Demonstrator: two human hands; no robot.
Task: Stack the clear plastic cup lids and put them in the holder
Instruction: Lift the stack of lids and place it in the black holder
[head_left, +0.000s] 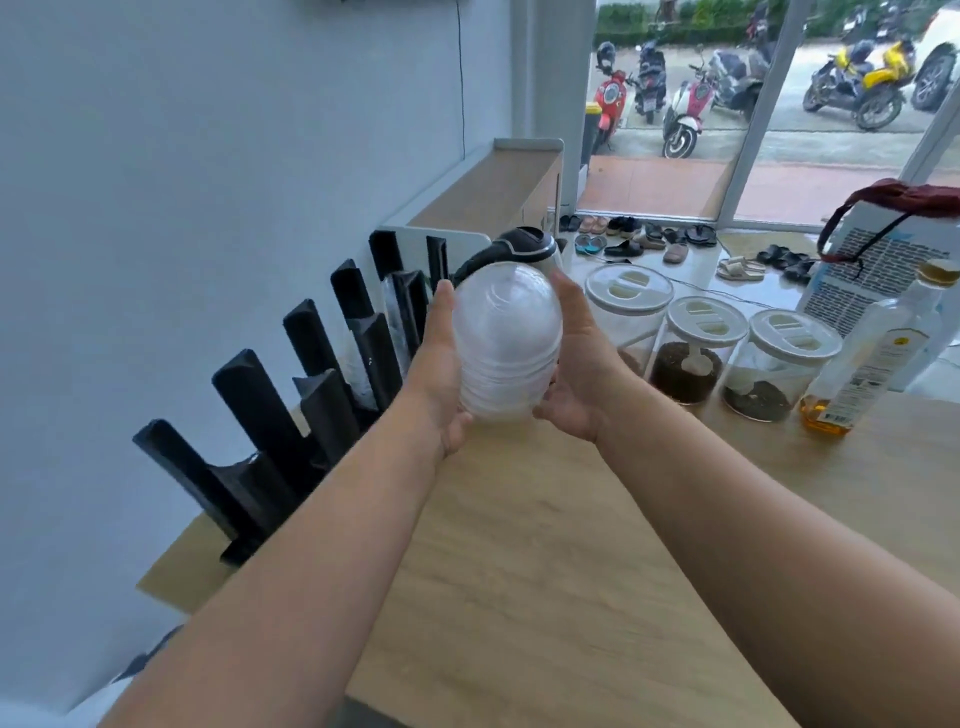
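A stack of clear domed cup lids (506, 343) is held above the wooden counter (545, 545), dome end pointing away from me. My left hand (439, 374) grips its left side and my right hand (576, 374) grips its right side. The black slotted holder (270, 415) stands along the wall to the left of the stack, with tall angled dividers. Some clear lids or cups (395, 317) sit in its farther slots. The stack is apart from the holder, to its right.
Three clear jars with white lids (696, 353) stand right of my hands, then a bottle of amber liquid (872, 353) and a white bag with a red handle (883, 249). A black-topped kettle (519, 249) sits behind the stack. Glass doors lie beyond.
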